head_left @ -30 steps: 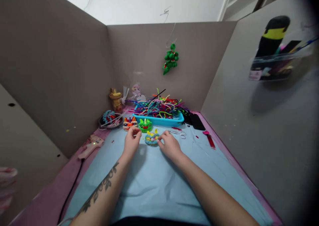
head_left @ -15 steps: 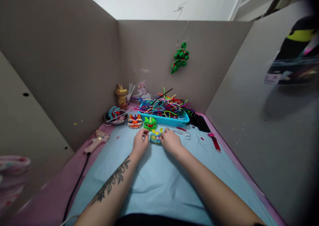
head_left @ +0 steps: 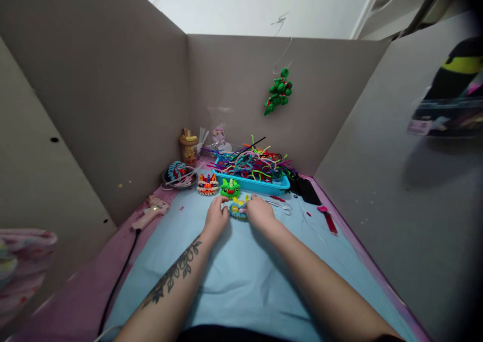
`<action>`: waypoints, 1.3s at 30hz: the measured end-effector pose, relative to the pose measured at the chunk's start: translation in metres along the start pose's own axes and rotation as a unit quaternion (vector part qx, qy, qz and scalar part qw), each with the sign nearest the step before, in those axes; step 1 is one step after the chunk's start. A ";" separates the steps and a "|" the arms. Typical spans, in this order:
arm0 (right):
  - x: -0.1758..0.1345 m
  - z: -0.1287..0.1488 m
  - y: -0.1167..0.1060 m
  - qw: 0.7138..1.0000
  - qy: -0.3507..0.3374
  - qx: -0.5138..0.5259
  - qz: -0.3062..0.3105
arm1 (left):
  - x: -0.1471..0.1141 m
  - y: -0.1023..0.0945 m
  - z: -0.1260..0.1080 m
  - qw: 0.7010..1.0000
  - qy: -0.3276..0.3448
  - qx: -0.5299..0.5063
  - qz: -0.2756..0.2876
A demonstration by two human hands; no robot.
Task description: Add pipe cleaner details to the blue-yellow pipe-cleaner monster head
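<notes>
A small light-blue fuzzy pipe-cleaner animal head, with yellow ears and a round yellow eye, sits on the blue cloth between my hands. My right hand is closed on its right side, fingers pinched and partly hidden behind the knuckles. At its left edge, my left hand is curved with thumb and forefinger apart; whether it touches the head is hard to tell. Just behind stand a green pipe-cleaner head and an orange one.
A blue tray heaped with coloured pipe cleaners stands at the back. Scissors, a black phone and a red-bladed tool lie right. Left are a glue gun and a bowl. Grey panels enclose the table.
The whole view has shifted slightly. My left hand has come closer to the light-blue head; my right hand keeps its hold on the other side.
</notes>
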State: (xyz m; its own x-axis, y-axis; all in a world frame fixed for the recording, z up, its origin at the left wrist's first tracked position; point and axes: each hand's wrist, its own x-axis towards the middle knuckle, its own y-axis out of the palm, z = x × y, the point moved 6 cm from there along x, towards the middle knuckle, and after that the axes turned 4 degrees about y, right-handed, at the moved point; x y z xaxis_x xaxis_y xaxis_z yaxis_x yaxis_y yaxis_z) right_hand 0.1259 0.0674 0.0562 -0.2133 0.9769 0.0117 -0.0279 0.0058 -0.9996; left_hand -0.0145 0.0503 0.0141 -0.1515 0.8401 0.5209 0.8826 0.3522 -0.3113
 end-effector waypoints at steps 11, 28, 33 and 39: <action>0.012 -0.044 0.012 0.961 0.009 0.270 -0.064 | -0.002 0.001 0.003 1.000 -0.010 -0.020 0.005; 0.022 -0.033 0.066 0.830 -0.028 0.547 -0.105 | 0.000 0.032 0.012 0.990 -0.055 -0.076 0.103; 0.019 -0.032 0.066 0.825 -0.025 0.555 -0.105 | 0.001 0.032 0.021 0.987 -0.066 -0.102 0.110; 0.018 -0.032 0.067 0.839 -0.014 0.531 -0.112 | 0.001 0.034 0.030 0.984 -0.077 -0.119 0.112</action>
State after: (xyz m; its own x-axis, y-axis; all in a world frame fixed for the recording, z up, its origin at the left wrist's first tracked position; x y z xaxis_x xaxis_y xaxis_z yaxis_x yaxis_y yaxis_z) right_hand 0.1517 0.0918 -0.0116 -0.1088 0.9711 0.2125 -0.9230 -0.0193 -0.3844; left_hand 0.0022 0.0755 -0.0195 0.0097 0.9443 0.3288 0.9778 0.0598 -0.2007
